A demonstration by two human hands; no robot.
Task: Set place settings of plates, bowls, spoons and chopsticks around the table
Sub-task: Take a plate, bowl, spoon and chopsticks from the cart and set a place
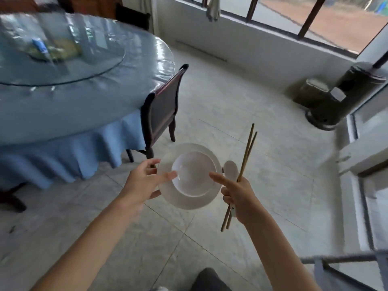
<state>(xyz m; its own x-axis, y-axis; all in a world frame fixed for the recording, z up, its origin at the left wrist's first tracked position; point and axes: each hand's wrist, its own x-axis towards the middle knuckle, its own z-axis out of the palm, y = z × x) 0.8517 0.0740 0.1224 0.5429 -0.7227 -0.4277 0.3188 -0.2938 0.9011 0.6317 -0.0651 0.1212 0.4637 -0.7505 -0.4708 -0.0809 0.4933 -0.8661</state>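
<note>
Carrying one full place setting toward the round table.

My left hand grips the rim of the plate, thumb on top, with the bowl sitting inside it; my right hand is curled around the chopsticks and spoon, with its forefinger reaching toward the bowl. I judge nothing is laid yet; next I must reach the table edge beside the chair and lower the plate level.

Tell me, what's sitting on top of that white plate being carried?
A white bowl sits on the plate, and it looks empty inside. The left hand holds the plate's edge. The plate's middle is covered by the bowl, so anything beneath it cannot be seen.
</note>
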